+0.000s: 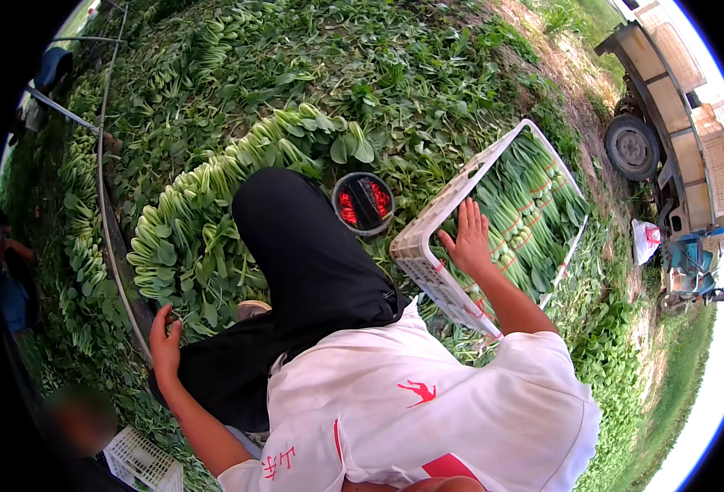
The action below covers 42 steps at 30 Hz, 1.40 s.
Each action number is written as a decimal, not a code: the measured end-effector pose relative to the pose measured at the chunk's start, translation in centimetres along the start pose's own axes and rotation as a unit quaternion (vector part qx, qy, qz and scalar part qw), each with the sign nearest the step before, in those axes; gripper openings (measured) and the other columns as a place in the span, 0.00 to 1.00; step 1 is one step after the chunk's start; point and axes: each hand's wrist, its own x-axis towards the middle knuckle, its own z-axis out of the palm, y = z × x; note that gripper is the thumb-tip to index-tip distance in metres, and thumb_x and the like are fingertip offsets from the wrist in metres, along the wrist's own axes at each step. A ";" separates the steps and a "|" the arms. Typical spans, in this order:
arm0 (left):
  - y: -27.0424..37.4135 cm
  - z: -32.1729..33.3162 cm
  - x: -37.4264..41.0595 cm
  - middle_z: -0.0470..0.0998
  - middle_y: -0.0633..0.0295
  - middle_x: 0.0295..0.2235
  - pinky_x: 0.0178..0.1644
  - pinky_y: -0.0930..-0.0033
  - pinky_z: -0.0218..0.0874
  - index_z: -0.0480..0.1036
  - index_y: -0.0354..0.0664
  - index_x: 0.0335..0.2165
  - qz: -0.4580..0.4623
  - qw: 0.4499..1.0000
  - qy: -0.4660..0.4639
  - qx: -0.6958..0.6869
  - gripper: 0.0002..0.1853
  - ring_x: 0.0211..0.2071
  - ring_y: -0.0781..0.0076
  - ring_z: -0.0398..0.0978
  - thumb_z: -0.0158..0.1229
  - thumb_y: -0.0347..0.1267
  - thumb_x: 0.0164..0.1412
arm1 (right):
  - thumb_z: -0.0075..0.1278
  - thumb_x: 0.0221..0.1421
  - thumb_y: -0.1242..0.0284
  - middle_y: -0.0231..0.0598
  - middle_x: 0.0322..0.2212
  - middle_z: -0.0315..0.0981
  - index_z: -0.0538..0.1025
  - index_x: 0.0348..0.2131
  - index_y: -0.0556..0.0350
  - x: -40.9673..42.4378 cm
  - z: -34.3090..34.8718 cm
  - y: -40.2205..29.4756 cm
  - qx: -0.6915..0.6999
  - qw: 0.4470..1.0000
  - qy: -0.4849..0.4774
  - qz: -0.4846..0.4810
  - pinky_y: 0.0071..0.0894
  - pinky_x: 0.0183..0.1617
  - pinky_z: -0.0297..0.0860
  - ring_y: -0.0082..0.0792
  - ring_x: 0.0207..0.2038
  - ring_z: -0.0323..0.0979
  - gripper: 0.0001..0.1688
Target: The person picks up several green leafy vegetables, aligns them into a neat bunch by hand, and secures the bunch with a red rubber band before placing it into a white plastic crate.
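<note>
My right hand [469, 241] rests flat, fingers spread, on bundled leafy greens at the near left side of a white plastic crate [426, 252]. The crate is filled with rows of bok choy bundles [521, 209] tied with red bands. My left hand [166, 341] hangs beside my left knee with its fingers apart and holds nothing. Ahead of it a curved row of loose bok choy [214, 178] lies on the ground. Between my right knee and the crate stands a round bucket [389, 229] with red bands and a black object in it.
A long thin pole or pipe [102, 184] runs along the left. Another person [14, 295] is at the far left, and a blurred head shows beside a white crate [143, 458] at lower left. A vehicle with a wheel [632, 147] and a white bag [646, 242] are at right.
</note>
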 end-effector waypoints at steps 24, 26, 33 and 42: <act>19.6 -2.6 4.6 0.82 0.54 0.38 0.44 0.46 0.71 0.79 0.42 0.42 0.258 0.927 -0.052 0.268 0.15 0.43 0.46 0.80 0.57 0.31 0.55 | 0.43 0.66 0.37 0.56 0.68 0.57 0.62 0.70 0.48 17.9 -7.1 -10.5 0.251 0.932 0.249 -0.079 0.61 0.68 0.60 0.57 0.68 0.59 0.48; 26.1 -1.8 9.2 0.83 0.56 0.37 0.38 0.48 0.72 0.82 0.43 0.42 0.284 0.920 -0.045 0.267 0.17 0.38 0.48 0.80 0.57 0.31 0.52 | 0.47 0.71 0.51 0.56 0.65 0.61 0.63 0.69 0.50 19.3 -9.7 -14.7 0.206 0.927 0.278 -0.142 0.55 0.67 0.64 0.55 0.66 0.62 0.37; 32.2 -5.5 14.9 0.83 0.55 0.41 0.41 0.49 0.72 0.82 0.47 0.46 0.190 0.907 -0.070 0.368 0.20 0.40 0.52 0.81 0.61 0.34 0.53 | 0.50 0.71 0.59 0.48 0.65 0.62 0.70 0.63 0.53 20.2 -14.0 -25.4 0.211 0.845 0.321 -0.372 0.54 0.66 0.69 0.48 0.67 0.62 0.29; 33.0 -8.8 14.3 0.83 0.57 0.44 0.40 0.50 0.73 0.79 0.46 0.50 0.147 0.888 -0.026 0.434 0.21 0.41 0.55 0.82 0.61 0.35 0.57 | 0.50 0.71 0.66 0.48 0.65 0.65 0.72 0.62 0.57 20.3 -15.7 -28.3 0.233 0.821 0.302 -0.425 0.52 0.69 0.61 0.49 0.67 0.62 0.25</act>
